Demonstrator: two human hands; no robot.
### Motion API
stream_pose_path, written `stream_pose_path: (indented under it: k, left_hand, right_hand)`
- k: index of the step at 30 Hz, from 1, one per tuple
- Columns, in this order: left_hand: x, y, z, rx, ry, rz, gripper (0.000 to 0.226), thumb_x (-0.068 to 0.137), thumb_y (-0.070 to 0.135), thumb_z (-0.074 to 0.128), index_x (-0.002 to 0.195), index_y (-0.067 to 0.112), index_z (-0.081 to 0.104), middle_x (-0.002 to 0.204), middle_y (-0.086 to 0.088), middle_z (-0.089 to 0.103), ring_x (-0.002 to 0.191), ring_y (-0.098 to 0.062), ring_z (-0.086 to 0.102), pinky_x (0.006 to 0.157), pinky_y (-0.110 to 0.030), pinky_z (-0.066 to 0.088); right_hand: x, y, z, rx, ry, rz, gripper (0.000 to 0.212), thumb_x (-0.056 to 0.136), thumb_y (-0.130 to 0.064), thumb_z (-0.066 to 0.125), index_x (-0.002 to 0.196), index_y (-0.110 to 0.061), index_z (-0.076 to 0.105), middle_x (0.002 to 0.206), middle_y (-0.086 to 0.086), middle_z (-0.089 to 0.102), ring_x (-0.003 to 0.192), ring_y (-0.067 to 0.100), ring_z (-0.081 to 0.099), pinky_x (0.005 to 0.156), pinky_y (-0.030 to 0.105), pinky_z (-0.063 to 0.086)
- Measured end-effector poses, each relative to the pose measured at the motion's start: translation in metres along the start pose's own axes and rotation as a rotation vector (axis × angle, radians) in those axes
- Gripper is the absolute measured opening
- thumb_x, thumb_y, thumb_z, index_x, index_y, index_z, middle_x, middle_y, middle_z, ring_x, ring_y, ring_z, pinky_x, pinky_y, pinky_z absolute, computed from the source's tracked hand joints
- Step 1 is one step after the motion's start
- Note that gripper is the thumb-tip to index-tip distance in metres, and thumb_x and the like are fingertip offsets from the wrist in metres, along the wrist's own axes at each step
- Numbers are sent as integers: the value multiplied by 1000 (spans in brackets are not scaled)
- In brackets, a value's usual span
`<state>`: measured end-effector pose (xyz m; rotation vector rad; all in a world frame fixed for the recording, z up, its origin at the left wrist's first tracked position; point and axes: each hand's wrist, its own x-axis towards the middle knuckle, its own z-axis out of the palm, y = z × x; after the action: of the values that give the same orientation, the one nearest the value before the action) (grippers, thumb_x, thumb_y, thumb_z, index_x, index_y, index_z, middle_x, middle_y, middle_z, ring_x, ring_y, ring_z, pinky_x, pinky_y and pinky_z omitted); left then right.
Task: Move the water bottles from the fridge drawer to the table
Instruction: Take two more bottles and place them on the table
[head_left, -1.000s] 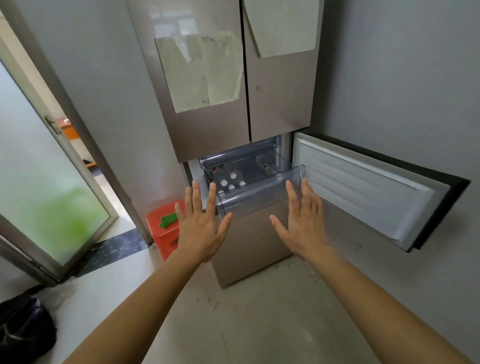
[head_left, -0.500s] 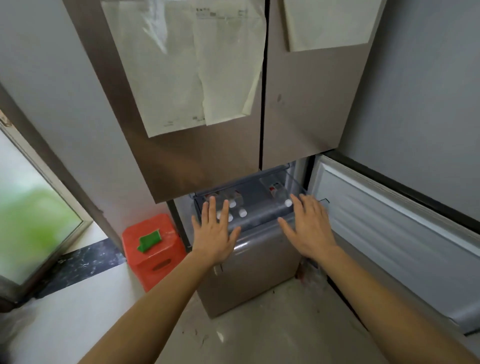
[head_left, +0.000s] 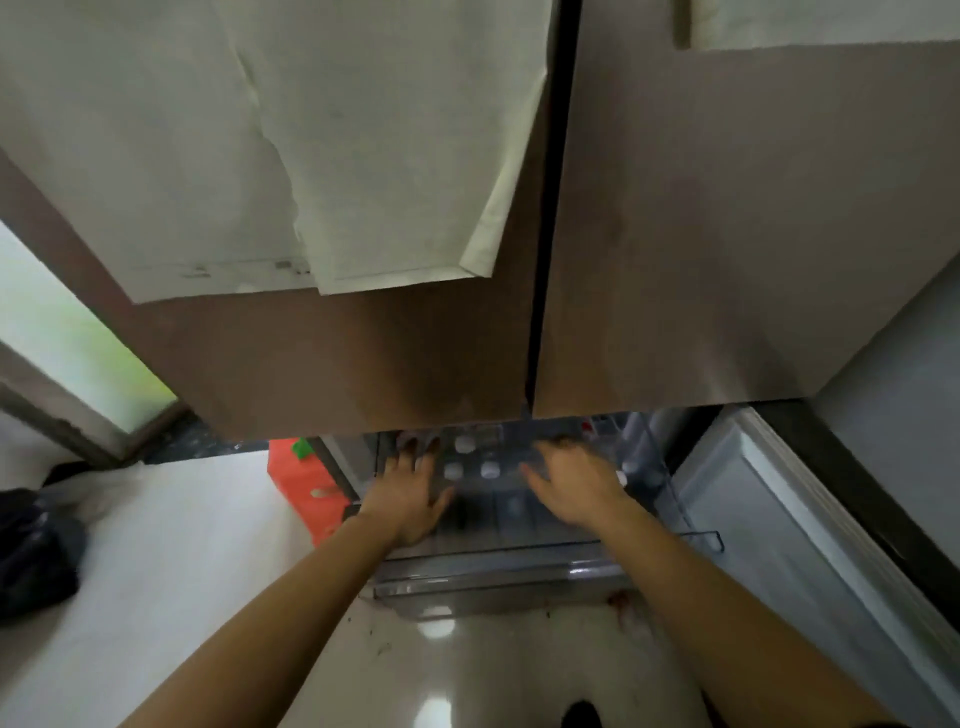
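Three bottle caps (head_left: 453, 471) between left hand (head_left: 410, 499), right hand (head_left: 576, 483); one drawer (head_left: 493, 577).

Two hands: left hand (head_left: 410, 499), right hand (head_left: 576, 483). One drawer (head_left: 493, 577). Three white bottle caps (head_left: 464, 443) show plainly (a fourth peeks by the right hand). Two upper doors (head_left: 337, 364), one red box (head_left: 306, 478), one black bag (head_left: 36, 556).

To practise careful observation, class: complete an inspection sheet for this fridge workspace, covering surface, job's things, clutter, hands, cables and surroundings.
Surface: pale glossy floor, dark specks.
Job's things: water bottles, white caps showing, stand in the pulled-out clear drawer.
Clutter: orange box left of the drawer; black bag on the floor.
Hands: left hand and right hand open over the drawer, holding nothing.
Cables: nothing seen.
Surroundings: papers on upper fridge doors; lower door open at right.
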<state>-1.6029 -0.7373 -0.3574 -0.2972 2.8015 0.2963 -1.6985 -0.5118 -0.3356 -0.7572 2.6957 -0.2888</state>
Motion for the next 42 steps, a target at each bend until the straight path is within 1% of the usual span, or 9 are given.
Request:
stream_pose_path:
  k: [8, 13, 18, 22, 28, 31, 34, 36, 42]
  left_hand:
    - [1, 12, 8, -387, 6, -234, 75, 98, 32, 52, 157, 13, 9, 159, -18, 17, 143, -37, 25, 115, -40, 25]
    - [10, -5, 13, -661, -1, -322, 70, 94, 25, 56, 154, 16, 21, 154, -14, 34, 128, -35, 49, 108, -43, 40]
    - [22, -12, 19, -783, 5, -328, 61, 99, 18, 49, 153, 12, 21, 156, -14, 32, 139, -34, 38, 112, -40, 34]
    - [36, -18, 25, -936, -7, -303, 52, 99, 16, 48, 148, 15, 30, 150, -13, 41, 134, -32, 43, 113, -48, 35]
    - [57, -17, 32, -1073, -32, -301, 43, 97, 31, 53, 138, 24, 42, 130, -5, 56, 112, -25, 57, 102, -50, 46]
    - [71, -13, 36, -1235, 11, -328, 33, 97, 26, 55, 128, 19, 48, 131, -6, 57, 114, -29, 58, 100, -55, 48]
    - [77, -2, 34, -1346, 61, -489, 12, 99, 20, 53, 110, 13, 55, 117, -20, 63, 93, -32, 61, 82, -50, 58]
    - [74, 2, 35, -1293, 73, -555, 22, 98, 26, 55, 112, 10, 58, 113, -22, 64, 89, -31, 61, 69, -41, 57]
    - [33, 6, 24, -895, 204, -533, 74, 96, 45, 54, 150, 6, 21, 128, -24, 60, 115, -43, 58, 93, -44, 47]
  right_hand:
    - [66, 3, 16, 286, -271, -70, 42, 102, -40, 50, 137, -17, 52, 135, 9, 57, 115, 28, 56, 82, 27, 37]
    - [99, -13, 52, 470, -282, 10, 48, 96, -24, 58, 142, -20, 47, 142, 13, 54, 117, 34, 56, 97, 40, 48]
    - [106, -45, 59, 1242, -289, 349, 14, 103, -16, 48, 111, -18, 60, 109, 6, 65, 92, 21, 63, 71, 38, 55]
    - [113, -54, 67, 1577, -250, 393, 21, 102, -18, 51, 122, -14, 55, 110, 11, 63, 103, 30, 59, 89, 47, 54]
    - [92, -41, 68, 1688, -198, 437, 19, 94, 4, 46, 98, -8, 59, 99, 14, 63, 96, 28, 62, 103, 48, 46]
    - [71, -30, 64, 1624, -158, 605, 18, 97, -10, 41, 84, -13, 54, 80, 8, 56, 73, 19, 55, 77, 34, 47]
    - [52, -21, 61, 1525, -140, 649, 14, 97, -22, 44, 92, -14, 54, 72, 6, 50, 55, 13, 44, 54, 26, 32]
    - [41, -17, 60, 1522, -159, 622, 23, 98, -31, 47, 103, -11, 57, 71, 4, 50, 49, 9, 40, 49, 24, 25]
    - [18, -23, 36, 1297, -79, 531, 57, 92, -53, 62, 117, -1, 64, 60, -2, 44, 46, 8, 38, 41, 21, 27]
